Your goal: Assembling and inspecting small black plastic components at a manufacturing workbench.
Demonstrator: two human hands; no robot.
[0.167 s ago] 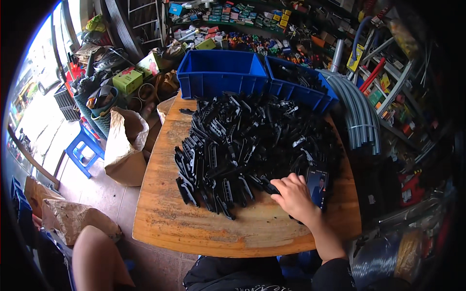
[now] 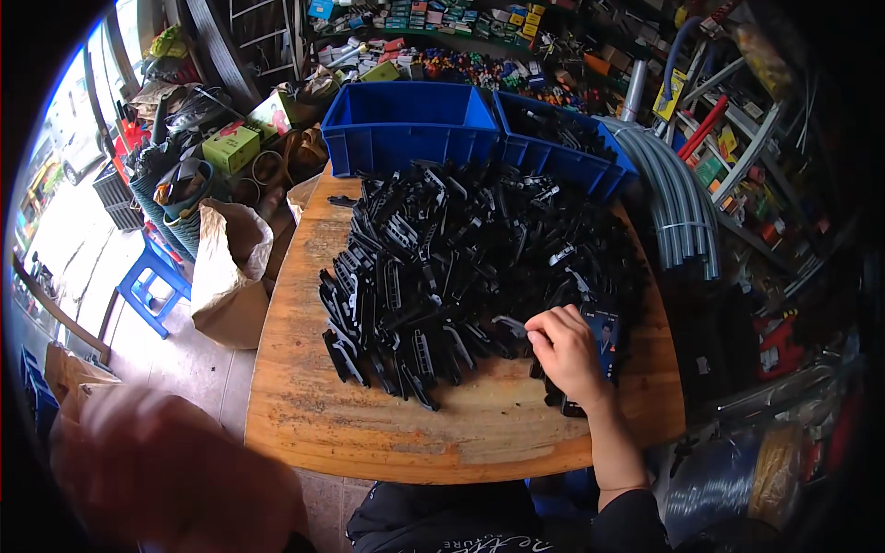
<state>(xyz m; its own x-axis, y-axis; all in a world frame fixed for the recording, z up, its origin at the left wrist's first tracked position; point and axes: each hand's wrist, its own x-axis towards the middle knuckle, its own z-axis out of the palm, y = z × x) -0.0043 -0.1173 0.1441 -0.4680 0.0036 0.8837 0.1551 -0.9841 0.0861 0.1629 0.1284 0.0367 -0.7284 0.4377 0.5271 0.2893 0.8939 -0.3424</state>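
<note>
A large heap of black plastic parts point(image 2: 433, 249), long and narrow with slots, covers much of the wooden table point(image 2: 323, 424). My right hand point(image 2: 567, 355) is closed at the near right edge of this heap. One black plastic part point(image 2: 510, 325) sticks out to the left from between its thumb and fingers. Just right of that hand, a phone point(image 2: 607, 346) with a lit screen stands propped up, partly behind the hand. At the lower left, off the table, my left hand point(image 2: 124, 452) is smeared by motion, and its fingers cannot be made out.
Two blue bins stand at the table's far edge: the left bin point(image 2: 410, 147) and the right bin point(image 2: 567, 161), which holds black parts. Left of the table are a brown paper bag point(image 2: 226, 300) and a blue stool point(image 2: 155, 286). Grey tubes point(image 2: 678, 217) hang at the right.
My left hand has swung into view at the lower left. My right hand has closed further and lifted the black plastic part slightly. The whole view has shifted a little.
</note>
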